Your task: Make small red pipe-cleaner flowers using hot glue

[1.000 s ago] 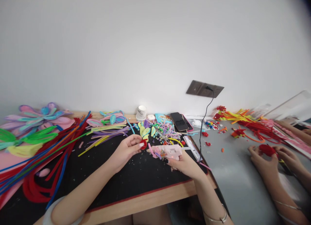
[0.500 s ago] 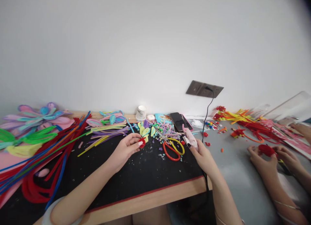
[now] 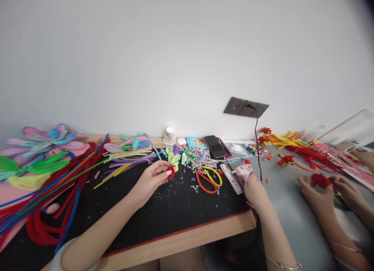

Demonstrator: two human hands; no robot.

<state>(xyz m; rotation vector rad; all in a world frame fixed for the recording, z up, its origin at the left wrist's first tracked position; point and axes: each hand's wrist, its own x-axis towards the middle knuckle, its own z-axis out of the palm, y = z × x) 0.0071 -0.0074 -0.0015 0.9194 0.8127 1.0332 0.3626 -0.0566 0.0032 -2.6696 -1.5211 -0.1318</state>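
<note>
Between the thumb and fingers of my left hand (image 3: 156, 178) is a small red fuzzy pipe-cleaner piece (image 3: 171, 172), held just above the black mat (image 3: 166, 208). Yellow pipe-cleaner petals (image 3: 174, 160) lie right behind it. My right hand (image 3: 255, 190) is wrapped round a pale pink glue gun (image 3: 244, 171), over the mat's right edge, its nozzle pointing left. Scissors (image 3: 206, 183) with red and yellow handles rest between my hands, their blades among short pipe-cleaner scraps (image 3: 201, 156).
A black cord (image 3: 259, 154) hangs from the wall socket (image 3: 246, 107). Two phones (image 3: 215, 147) and a paper cup (image 3: 170, 136) stand along the wall. Long pipe cleaners (image 3: 70, 173) cover the left side. At right, a co-worker's hands (image 3: 318, 195) hold a red piece above the grey table.
My right hand has moved right with the glue gun and turned it, uncovering a printed strip on the mat. The left hand and the red piece have stayed in place.
</note>
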